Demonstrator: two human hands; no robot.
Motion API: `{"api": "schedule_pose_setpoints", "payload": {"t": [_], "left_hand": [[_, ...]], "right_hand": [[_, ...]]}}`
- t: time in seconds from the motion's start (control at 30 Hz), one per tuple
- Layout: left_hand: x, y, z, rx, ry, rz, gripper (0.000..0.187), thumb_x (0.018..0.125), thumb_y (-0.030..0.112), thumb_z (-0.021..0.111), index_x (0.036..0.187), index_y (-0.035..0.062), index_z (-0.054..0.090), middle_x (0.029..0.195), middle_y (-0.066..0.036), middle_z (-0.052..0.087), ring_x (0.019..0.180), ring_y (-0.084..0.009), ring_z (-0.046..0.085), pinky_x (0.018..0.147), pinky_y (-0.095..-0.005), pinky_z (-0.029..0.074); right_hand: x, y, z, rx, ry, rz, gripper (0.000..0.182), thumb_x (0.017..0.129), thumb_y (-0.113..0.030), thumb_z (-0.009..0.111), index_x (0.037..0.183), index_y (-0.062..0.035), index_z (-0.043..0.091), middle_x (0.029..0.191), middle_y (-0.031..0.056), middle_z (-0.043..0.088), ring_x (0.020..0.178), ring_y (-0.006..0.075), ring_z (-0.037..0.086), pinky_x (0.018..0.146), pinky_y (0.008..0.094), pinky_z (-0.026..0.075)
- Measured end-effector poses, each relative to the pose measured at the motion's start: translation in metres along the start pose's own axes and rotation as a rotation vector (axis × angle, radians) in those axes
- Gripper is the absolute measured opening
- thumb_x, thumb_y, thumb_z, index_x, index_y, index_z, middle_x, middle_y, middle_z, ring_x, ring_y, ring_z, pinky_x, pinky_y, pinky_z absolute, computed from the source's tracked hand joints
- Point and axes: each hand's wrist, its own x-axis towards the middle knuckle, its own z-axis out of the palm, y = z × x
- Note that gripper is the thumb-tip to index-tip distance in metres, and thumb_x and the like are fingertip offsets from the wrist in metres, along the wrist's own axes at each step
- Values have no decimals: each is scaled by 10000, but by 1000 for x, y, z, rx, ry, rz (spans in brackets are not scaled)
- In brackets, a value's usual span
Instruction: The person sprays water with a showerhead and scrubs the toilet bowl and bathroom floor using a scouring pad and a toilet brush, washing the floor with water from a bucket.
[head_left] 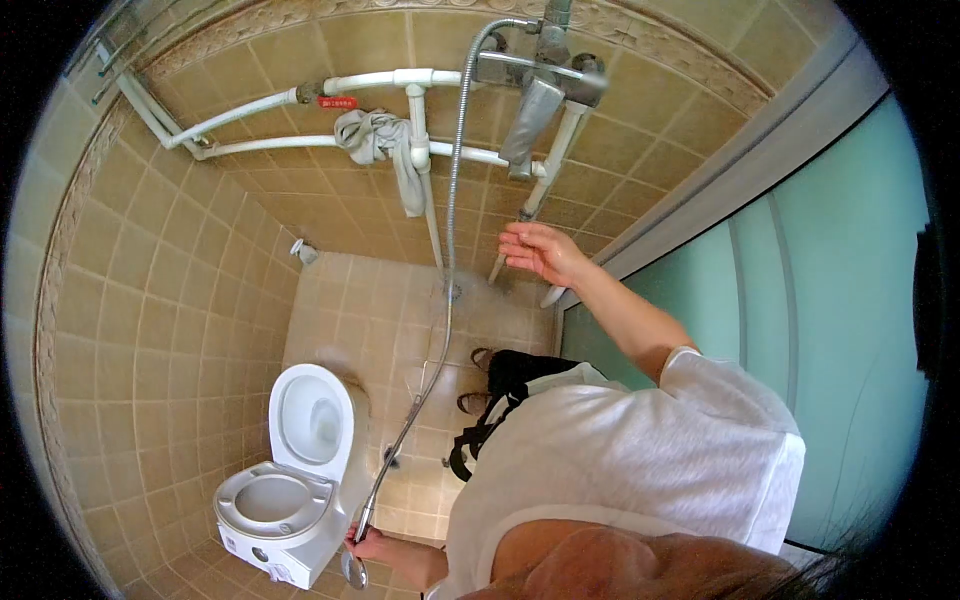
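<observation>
My left hand (368,546) is low beside the toilet, its fingers wrapped round the handle of a shower head (355,571). A metal shower hose (455,200) runs from that handle up to the mixer tap (540,105) on the tiled wall. The tap's broad lever points downward. Below the tap, my right hand (540,252) reaches out with palm turned up and fingers apart, slightly curled. It holds nothing and overlaps the lower end of a white pipe (555,160) in this view.
A white toilet (350,460) stands at the lower left. A grey cloth (375,138) hangs knotted on the white wall pipes (270,148), near a red tag (337,102). A frosted glass door (830,300) lines the right side. Tiled floor (350,300) lies below.
</observation>
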Motion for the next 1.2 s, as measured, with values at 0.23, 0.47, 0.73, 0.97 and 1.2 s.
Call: {"api": "schedule_pose_setpoints", "payload": {"t": [0.23,0.47,0.73,0.97,1.2], "left_hand": [[-62,-17,31,-17,131,231,204,751,143,434,564,62,419,535,-53,434,505,-190,435,517,-306,411],[-58,1,7,21,30,172,204,753,153,432,572,60,426,540,-62,449,514,-195,450,524,-313,408],[-66,-2,19,-90,190,24,162,729,141,446,582,73,434,541,-45,461,510,-191,458,531,-321,406],[-41,-11,-1,-80,127,216,150,731,117,456,588,72,442,555,-47,471,508,-181,467,518,-293,409],[-84,-30,46,24,145,258,174,730,134,447,571,71,417,539,-55,442,488,-170,433,493,-279,383]], "right_hand": [[68,3,-33,410,308,-87,246,855,-188,434,1020,-8,459,1023,143,507,986,288,495,848,420,430],[115,-8,-20,659,239,-215,194,862,-140,387,888,19,494,887,145,561,830,254,551,765,353,474],[113,-17,-6,570,294,-89,162,857,-145,392,900,-102,542,627,-21,468,454,68,356,346,192,244],[115,-20,-4,314,336,-71,145,851,-167,389,816,-126,523,537,-41,338,399,67,267,331,209,181],[116,-21,-10,333,297,-91,127,839,-168,404,824,-100,511,575,11,415,474,127,392,399,243,312]]}}
